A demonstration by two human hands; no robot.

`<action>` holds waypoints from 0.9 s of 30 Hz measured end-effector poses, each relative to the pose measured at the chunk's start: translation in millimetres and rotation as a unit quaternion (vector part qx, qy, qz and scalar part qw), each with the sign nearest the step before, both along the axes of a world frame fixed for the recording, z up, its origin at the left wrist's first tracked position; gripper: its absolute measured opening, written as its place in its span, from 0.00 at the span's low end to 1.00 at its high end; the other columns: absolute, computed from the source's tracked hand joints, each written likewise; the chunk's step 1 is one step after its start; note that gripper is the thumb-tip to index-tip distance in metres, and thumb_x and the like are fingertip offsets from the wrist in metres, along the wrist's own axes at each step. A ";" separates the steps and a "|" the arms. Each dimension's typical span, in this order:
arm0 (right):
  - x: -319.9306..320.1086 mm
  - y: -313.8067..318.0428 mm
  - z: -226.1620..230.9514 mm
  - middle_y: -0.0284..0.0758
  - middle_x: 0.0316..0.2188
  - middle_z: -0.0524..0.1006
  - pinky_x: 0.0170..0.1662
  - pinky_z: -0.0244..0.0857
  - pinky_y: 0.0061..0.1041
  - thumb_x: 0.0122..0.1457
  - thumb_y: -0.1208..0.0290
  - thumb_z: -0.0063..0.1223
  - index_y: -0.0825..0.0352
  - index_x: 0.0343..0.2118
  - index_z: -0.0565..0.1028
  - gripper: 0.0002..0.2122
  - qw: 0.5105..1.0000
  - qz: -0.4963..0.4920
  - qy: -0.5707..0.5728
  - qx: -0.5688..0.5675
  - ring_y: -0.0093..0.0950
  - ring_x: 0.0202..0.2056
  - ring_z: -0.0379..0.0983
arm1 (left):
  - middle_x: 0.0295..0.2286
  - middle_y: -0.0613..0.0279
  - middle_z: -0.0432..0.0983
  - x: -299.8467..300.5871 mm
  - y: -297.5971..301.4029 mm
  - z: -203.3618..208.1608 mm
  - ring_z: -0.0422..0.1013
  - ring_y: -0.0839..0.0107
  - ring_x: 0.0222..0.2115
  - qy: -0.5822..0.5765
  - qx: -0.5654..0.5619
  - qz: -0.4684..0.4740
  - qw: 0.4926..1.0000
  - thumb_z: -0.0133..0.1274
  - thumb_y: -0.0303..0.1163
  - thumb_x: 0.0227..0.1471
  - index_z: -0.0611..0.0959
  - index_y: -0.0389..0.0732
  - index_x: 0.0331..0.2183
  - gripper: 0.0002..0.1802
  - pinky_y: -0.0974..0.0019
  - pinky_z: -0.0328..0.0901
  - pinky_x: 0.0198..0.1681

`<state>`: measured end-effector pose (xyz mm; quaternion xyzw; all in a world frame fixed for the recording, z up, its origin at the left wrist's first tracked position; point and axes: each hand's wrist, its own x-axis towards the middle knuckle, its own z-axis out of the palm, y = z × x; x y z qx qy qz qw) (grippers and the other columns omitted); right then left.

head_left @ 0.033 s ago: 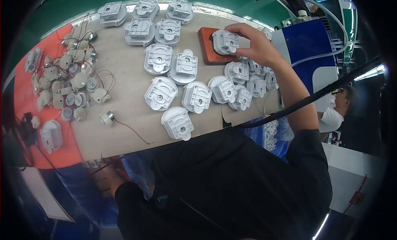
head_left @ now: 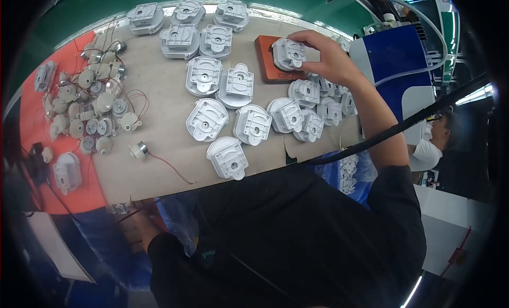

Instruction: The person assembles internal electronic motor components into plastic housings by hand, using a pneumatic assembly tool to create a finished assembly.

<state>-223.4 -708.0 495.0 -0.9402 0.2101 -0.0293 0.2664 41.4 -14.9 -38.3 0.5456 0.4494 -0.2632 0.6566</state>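
At the far right of the table, my right hand (head_left: 333, 61) grips a white plastic housing (head_left: 287, 54) by its right side, thumb and fingers around it. This housing rests on an orange block (head_left: 266, 64). Several more white housings (head_left: 286, 115) lie close below the block, and others (head_left: 205, 120) stand in loose rows across the middle of the table. My left forearm (head_left: 147, 229) reaches down at the table's near edge, beside a blue plastic-lined container (head_left: 106, 249); the fingers of that hand are hidden.
Small wired motors (head_left: 103, 102) are heaped on an orange-red mat (head_left: 29, 114) at the left. A single motor (head_left: 139, 150) lies nearer. One black cable (head_left: 392, 129) crosses above my right arm. A blue bin (head_left: 363, 173) of small white parts stands below the table. Another person (head_left: 432, 143) is at the right.
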 end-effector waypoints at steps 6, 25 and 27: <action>11.1 -0.4 -9.8 0.40 0.52 0.77 0.63 0.62 0.32 0.47 0.78 0.65 0.67 0.56 0.73 0.28 0.998 0.059 0.020 -0.016 0.34 0.57 0.72 | 0.37 0.54 0.78 -34.4 32.5 83.4 0.76 0.60 0.34 0.004 0.220 0.071 0.973 0.60 0.34 0.56 0.80 0.34 0.45 0.18 0.58 0.73 0.33; -42.5 9.1 14.3 0.42 0.55 0.74 0.61 0.63 0.36 0.47 0.76 0.68 0.64 0.57 0.72 0.30 0.993 0.032 -0.103 -0.040 0.40 0.57 0.70 | 0.38 0.48 0.79 -17.3 -352.6 518.2 0.78 0.56 0.34 -0.530 0.432 -0.652 0.327 0.68 0.32 0.43 0.82 0.35 0.42 0.23 0.56 0.71 0.39; -51.9 9.1 12.7 0.42 0.54 0.75 0.61 0.64 0.36 0.48 0.75 0.67 0.65 0.56 0.72 0.29 0.993 0.015 -0.107 -0.056 0.41 0.57 0.70 | 0.37 0.49 0.79 -12.3 -359.6 513.1 0.77 0.54 0.36 -0.519 0.429 -0.661 0.331 0.68 0.29 0.41 0.83 0.36 0.41 0.22 0.54 0.70 0.40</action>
